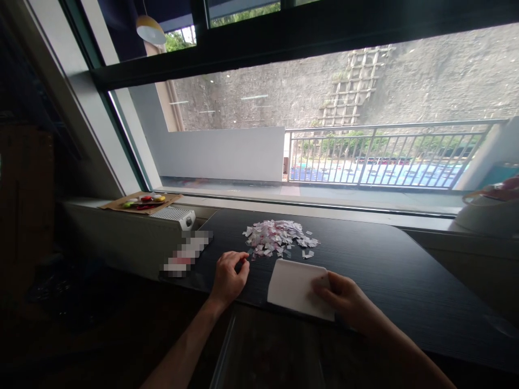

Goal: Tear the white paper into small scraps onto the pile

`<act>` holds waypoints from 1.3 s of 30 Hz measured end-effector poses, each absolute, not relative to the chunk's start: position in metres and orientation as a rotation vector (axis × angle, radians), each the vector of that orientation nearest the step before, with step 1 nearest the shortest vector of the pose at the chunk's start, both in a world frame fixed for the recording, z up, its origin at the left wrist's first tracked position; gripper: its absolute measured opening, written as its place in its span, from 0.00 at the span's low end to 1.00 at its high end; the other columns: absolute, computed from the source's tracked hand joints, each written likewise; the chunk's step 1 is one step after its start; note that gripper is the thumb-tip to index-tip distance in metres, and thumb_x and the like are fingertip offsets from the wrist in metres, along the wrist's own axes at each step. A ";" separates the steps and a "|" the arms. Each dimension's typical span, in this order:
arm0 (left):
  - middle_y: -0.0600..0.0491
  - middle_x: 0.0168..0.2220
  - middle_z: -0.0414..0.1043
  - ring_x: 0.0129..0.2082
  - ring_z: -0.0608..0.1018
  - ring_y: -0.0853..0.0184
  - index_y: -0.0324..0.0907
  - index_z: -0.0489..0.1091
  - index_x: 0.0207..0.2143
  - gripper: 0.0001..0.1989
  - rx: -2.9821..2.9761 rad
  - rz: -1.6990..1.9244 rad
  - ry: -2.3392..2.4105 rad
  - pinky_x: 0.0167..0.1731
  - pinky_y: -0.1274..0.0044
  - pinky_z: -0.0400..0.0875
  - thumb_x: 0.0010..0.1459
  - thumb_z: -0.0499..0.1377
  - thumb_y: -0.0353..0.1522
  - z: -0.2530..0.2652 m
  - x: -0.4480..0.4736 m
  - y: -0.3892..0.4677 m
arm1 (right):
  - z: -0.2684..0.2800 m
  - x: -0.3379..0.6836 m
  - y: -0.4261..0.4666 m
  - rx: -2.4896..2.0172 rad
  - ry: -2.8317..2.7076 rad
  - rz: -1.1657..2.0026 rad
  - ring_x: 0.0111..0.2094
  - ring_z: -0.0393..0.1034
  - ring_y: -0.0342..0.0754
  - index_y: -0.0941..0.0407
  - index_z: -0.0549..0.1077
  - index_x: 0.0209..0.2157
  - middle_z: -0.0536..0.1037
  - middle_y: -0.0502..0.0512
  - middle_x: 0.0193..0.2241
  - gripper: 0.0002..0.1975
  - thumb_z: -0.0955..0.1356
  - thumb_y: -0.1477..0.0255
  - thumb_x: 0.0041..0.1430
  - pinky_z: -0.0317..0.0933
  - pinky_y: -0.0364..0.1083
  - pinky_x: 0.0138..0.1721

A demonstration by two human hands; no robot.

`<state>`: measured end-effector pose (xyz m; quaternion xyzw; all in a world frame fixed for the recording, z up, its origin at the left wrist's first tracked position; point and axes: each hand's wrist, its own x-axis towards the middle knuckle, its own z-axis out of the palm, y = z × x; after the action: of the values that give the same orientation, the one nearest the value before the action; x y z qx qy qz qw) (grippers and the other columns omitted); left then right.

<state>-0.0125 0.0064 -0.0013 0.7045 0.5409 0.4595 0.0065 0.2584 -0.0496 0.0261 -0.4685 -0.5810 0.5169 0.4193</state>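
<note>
My right hand (338, 294) grips the right edge of a flat white rectangular card (295, 287), with the thumb on top. It is tilted over the near edge of the dark table; whether it is a single sheet or folded I cannot tell. Left of it, my left hand (232, 273) hovers low over the table, fingers curled and thumb drawn toward the index finger. Anything in that pinch is too small to make out. Just beyond both hands lies a loose pile of small white and pinkish paper pieces (278, 236), a few scattered at its right side.
The dark wood-grain table (373, 270) stands against a large window. At its left edge lies a blurred-out item (188, 255). Further left, a board with colourful pieces (141, 202) rests on a ledge beside a white slotted device (175, 216). Outside are a railing (377, 156) and stone wall.
</note>
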 end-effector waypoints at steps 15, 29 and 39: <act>0.51 0.31 0.77 0.36 0.76 0.61 0.44 0.75 0.33 0.10 2.211 1.459 1.661 0.41 0.67 0.71 0.52 0.55 0.34 -0.001 -0.015 0.008 | 0.052 0.278 0.012 -1.371 -1.470 0.744 0.26 0.73 0.50 0.57 0.73 0.31 0.79 0.55 0.26 0.12 0.68 0.62 0.51 0.65 0.46 0.24; 0.52 0.29 0.77 0.35 0.77 0.61 0.45 0.75 0.32 0.10 2.215 1.474 1.657 0.39 0.68 0.72 0.52 0.54 0.35 -0.001 -0.017 0.009 | 0.061 0.257 0.008 -1.348 -1.785 0.574 0.29 0.75 0.50 0.58 0.75 0.34 0.81 0.57 0.30 0.10 0.64 0.69 0.57 0.65 0.46 0.28; 0.52 0.31 0.78 0.37 0.77 0.61 0.44 0.75 0.32 0.09 2.206 1.461 1.655 0.42 0.67 0.71 0.51 0.55 0.34 -0.002 -0.016 0.009 | 0.070 0.296 -0.024 -1.443 -1.734 0.542 0.27 0.74 0.50 0.55 0.76 0.33 0.80 0.54 0.26 0.09 0.67 0.65 0.54 0.64 0.45 0.27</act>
<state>-0.0159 0.0091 -0.0018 0.7069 0.5302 0.4681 0.0106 0.2964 -0.0241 0.0703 -0.5703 -0.6852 0.2141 0.3992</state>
